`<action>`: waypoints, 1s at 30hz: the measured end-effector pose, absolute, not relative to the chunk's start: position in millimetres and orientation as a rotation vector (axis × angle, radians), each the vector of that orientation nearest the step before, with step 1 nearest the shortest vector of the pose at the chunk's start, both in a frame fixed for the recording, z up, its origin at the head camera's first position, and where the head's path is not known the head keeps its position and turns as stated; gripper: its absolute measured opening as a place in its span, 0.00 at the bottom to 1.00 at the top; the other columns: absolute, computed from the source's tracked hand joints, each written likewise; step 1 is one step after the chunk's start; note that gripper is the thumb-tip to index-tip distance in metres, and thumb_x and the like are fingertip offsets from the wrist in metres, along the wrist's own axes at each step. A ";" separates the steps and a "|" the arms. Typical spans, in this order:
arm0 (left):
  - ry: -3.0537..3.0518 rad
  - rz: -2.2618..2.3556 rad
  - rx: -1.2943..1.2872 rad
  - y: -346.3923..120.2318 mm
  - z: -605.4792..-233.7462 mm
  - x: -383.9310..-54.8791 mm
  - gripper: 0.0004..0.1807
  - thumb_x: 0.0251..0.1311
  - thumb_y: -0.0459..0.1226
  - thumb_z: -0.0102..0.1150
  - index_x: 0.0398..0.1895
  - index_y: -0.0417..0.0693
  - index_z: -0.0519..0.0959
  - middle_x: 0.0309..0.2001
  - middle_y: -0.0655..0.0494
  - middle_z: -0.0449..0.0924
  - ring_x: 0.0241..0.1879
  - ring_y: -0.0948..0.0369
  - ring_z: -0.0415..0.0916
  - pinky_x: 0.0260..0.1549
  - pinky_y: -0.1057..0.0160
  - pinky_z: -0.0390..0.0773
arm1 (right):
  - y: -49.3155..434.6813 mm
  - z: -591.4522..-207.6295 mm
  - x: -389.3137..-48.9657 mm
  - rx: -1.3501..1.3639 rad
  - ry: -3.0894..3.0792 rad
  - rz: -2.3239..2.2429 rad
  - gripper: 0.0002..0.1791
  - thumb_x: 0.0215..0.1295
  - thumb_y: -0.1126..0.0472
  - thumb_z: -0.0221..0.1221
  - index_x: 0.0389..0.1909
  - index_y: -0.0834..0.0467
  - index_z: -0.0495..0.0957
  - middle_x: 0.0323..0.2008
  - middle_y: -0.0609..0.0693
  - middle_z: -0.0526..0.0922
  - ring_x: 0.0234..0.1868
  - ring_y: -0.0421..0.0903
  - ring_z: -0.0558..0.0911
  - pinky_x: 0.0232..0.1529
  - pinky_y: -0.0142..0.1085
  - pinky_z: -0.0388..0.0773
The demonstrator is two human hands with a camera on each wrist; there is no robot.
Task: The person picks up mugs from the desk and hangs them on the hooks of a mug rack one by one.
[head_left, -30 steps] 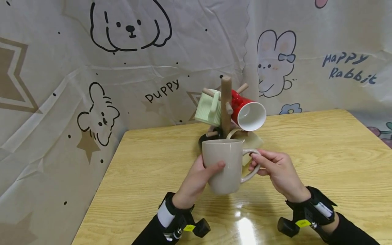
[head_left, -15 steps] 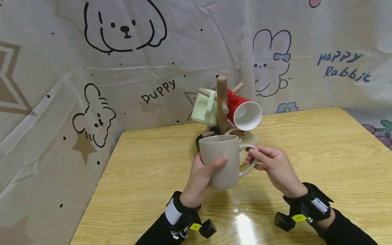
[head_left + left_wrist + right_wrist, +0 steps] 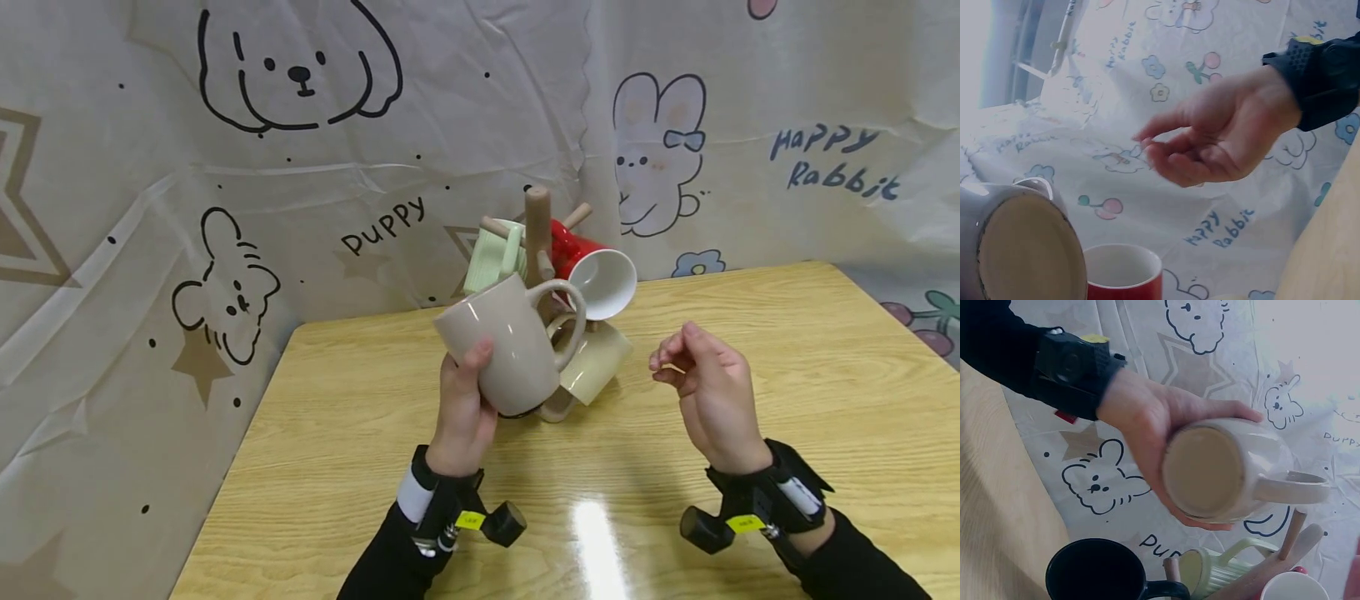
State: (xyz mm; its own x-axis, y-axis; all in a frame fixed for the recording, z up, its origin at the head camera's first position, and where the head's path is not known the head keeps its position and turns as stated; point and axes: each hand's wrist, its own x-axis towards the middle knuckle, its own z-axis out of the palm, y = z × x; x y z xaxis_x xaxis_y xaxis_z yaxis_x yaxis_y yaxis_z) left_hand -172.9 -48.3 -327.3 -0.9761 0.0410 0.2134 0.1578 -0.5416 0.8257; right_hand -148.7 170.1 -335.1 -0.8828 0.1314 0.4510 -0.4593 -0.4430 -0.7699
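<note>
My left hand (image 3: 467, 408) grips a beige mug (image 3: 510, 342) round its body, thumb on the near side. The mug is tilted with its mouth to the upper left, and its handle points right toward a wooden mug rack (image 3: 537, 225). In the right wrist view the mug's base (image 3: 1202, 475) faces the camera. My right hand (image 3: 712, 392) hovers over the table to the right, apart from the mug, fingers loosely bent and holding nothing. On the rack hang a green mug (image 3: 495, 254), a red mug (image 3: 600, 279) and a cream mug (image 3: 596, 362).
A black mug (image 3: 1094, 572) shows low in the right wrist view, near the rack; the held mug hides it from the head view. The wooden table (image 3: 360, 400) carries the rack. A printed cloth (image 3: 420, 100) stands behind and to the left.
My right hand has let go of the beige mug's handle and moved right. My left hand has raised the mug and tilted it to the left, closer to the rack.
</note>
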 end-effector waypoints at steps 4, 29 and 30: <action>-1.377 -2.687 -0.272 -44.9 -325.1 -179.5 0.33 0.44 0.45 0.57 0.56 0.47 0.61 0.49 0.51 0.69 0.50 0.53 0.66 0.54 0.50 0.62 | 168.3 -335.3 -149.7 0.393 -1.343 2.342 0.17 0.67 0.64 0.42 0.19 0.59 0.72 0.19 0.46 0.74 0.23 0.42 0.72 0.26 0.26 0.73; -1.384 -2.645 -0.225 -22.5 -337.5 -191.7 0.33 0.48 0.31 0.59 0.59 0.46 0.59 0.54 0.50 0.64 0.54 0.54 0.63 0.56 0.54 0.64 | 169.1 -341.3 -153.7 0.453 -1.398 2.364 0.17 0.66 0.65 0.42 0.17 0.58 0.71 0.18 0.46 0.73 0.21 0.41 0.70 0.25 0.27 0.70; -1.400 -2.633 -0.209 -22.2 -338.8 -191.4 0.34 0.47 0.32 0.60 0.59 0.46 0.59 0.54 0.49 0.64 0.54 0.54 0.63 0.56 0.54 0.64 | 169.1 -341.4 -153.6 0.453 -1.407 2.363 0.17 0.66 0.65 0.42 0.17 0.58 0.71 0.18 0.46 0.73 0.21 0.41 0.70 0.25 0.27 0.70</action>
State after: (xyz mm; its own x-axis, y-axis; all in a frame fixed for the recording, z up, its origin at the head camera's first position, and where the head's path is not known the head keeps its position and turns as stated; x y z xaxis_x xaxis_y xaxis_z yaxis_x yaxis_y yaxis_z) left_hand -191.4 -22.2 -338.8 -0.9787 -0.0682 0.1936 0.1987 -0.5523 0.8096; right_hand -153.6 169.1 -341.4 -0.8865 0.1353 0.4425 -0.4535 -0.4438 -0.7729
